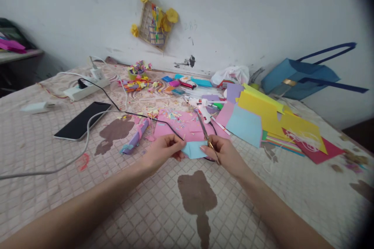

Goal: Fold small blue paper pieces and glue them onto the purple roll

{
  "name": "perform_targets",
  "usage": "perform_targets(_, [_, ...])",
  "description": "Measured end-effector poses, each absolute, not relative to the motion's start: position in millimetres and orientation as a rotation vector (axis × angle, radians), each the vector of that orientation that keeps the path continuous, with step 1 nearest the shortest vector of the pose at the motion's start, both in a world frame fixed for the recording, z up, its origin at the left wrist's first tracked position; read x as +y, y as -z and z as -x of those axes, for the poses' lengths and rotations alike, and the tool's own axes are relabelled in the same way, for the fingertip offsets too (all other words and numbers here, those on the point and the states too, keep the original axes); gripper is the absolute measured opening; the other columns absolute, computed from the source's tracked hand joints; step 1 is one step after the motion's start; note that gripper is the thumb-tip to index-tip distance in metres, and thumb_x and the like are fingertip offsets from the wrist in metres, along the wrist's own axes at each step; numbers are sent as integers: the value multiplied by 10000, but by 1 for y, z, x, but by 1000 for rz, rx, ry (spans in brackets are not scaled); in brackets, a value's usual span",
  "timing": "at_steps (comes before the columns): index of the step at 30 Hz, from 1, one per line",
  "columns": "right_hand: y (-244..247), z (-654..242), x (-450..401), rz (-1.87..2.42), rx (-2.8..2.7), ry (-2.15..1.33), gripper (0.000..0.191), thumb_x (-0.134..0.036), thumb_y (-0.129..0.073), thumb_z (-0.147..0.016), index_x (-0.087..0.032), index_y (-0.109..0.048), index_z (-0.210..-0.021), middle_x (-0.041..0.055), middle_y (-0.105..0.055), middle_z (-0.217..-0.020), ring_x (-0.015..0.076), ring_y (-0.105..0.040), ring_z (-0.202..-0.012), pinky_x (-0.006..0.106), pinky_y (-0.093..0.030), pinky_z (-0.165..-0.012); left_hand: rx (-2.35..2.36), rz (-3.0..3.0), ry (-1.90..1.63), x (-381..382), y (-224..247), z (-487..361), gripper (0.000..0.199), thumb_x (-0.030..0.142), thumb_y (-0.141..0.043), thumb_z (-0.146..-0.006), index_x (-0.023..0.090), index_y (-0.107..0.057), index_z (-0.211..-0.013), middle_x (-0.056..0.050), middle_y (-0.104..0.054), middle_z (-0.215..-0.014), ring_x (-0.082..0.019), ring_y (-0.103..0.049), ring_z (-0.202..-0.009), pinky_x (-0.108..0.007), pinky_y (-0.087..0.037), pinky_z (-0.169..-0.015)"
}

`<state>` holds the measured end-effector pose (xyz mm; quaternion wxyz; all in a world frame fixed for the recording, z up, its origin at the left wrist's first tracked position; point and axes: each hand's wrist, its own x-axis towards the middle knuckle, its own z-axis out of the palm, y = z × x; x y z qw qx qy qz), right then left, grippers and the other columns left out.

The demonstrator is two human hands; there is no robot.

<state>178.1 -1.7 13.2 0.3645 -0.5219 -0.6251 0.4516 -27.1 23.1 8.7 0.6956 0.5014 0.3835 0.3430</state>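
A small light blue piece of paper point(193, 150) with a crease is stretched between my two hands. My left hand point(165, 148) pinches its left end between thumb and fingers. At the other end, my right hand point(220, 151) grips the paper's edge and also holds a pair of scissors point(203, 129), blades pointing up and away. Just beyond lies a pink sheet point(175, 128) strewn with paper scraps. A white glue gun point(204, 109) rests behind the scissors. To the left is a rolled purple paper tube point(136, 138) with pink and blue trim.
Left stand a dark phone point(83, 120), a white power strip point(87, 88) and loose cables; a black cord runs behind my left hand. Coloured paper sheets point(260, 113) and a blue bag point(299, 78) are at the right. A flower pot point(137, 73) stands near the wall.
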Motion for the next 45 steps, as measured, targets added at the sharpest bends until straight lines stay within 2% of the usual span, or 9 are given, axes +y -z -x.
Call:
perform_targets(6, [-13,-178,-3,1287,-1564,-1206,318,-489,-557,-797,-186,-463,-784,-55,-364,-606,95,-331,-528,228,-278,-485,857,-1064,-764,27,-10,30,267,347,-688,-710,125,-540,-695,2,-607,-565,-76,-537,-492,-202,-425,-518])
perform_targets(12, [-25,-165,-21,1211,-1717,-1247,294,-501,-387,-890,-210,-430,-901,-18,-415,-732,123,-394,-632,246,-333,-554,866,-910,-1018,39,-15,36,236,305,-678,-724,134,-517,-725,1,-623,-600,-97,-598,-557,-207,-465,-556])
perform_targets(19, [-26,-157,-31,1317,-1776,-1358,313,-507,-423,-874,-204,-415,-797,-43,-368,-642,113,-368,-575,243,-299,-519,850,-747,-1247,43,-20,37,175,257,-619,-782,151,-481,-761,-37,-677,-647,-151,-670,-651,-270,-518,-679])
perform_targets(25, [-27,-150,-32,1346,-1857,-1323,372,-546,-415,-857,-181,-462,-803,-30,-414,-639,114,-390,-563,249,-317,-518,833,-809,-1168,36,-17,33,205,281,-629,-781,146,-476,-769,-40,-686,-688,-165,-685,-662,-283,-528,-685])
perform_targets(37, [-24,-149,-33,1383,-1825,-1355,414,-575,-401,-856,-170,-480,-825,-43,-389,-616,94,-372,-531,222,-283,-468,785,-849,-1089,31,-17,31,230,293,-663,-754,137,-494,-756,-39,-681,-662,-171,-686,-654,-264,-534,-645])
perform_targets(45, [-13,-150,-32,1347,-1778,-1382,411,-575,-357,-876,-184,-468,-813,-50,-369,-598,95,-363,-532,224,-293,-480,768,-846,-1097,30,-14,31,226,289,-663,-753,137,-496,-761,-32,-677,-688,-161,-679,-655,-289,-539,-679])
